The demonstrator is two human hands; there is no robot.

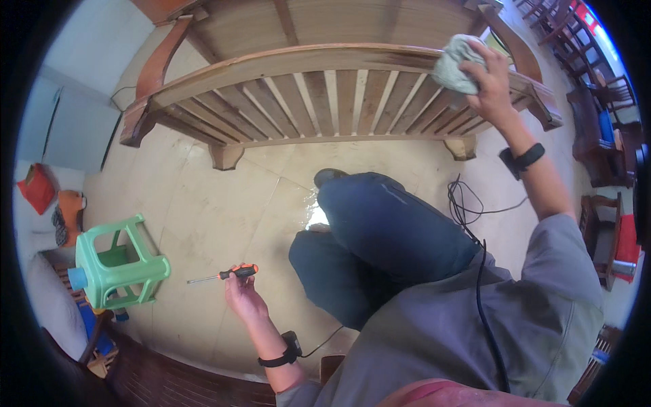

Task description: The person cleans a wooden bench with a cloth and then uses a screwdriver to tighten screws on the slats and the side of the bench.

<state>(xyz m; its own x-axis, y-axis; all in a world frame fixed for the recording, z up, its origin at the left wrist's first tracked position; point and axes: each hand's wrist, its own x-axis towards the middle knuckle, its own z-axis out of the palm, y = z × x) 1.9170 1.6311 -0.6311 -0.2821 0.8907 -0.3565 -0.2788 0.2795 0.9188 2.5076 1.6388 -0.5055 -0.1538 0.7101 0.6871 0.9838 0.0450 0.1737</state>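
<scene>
Screwdriver (pixel 227 274) (one), cloth (pixel 456 62) (one)

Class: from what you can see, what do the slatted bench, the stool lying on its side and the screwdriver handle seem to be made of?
Slatted bench: brown wood, with visible grain and a slight sheen, perhaps varnished. Stool: smooth, uniformly green, moulded, likely plastic. Screwdriver: bare metal shaft; orange-and-black handle, probably plastic or rubber.

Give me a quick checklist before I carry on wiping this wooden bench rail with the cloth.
1. Cloth gripped by right hand: ok.
2. Cloth in contact with the bench rail: ok.
3. Screwdriver secure in left hand, tip pointing away from the legs: ok.
4. Black cable away from the wiping arm: not ok, it loops on the floor just below it.
5. Green stool out of the way: ok.
6. Rail surface clean: cannot tell.
</scene>
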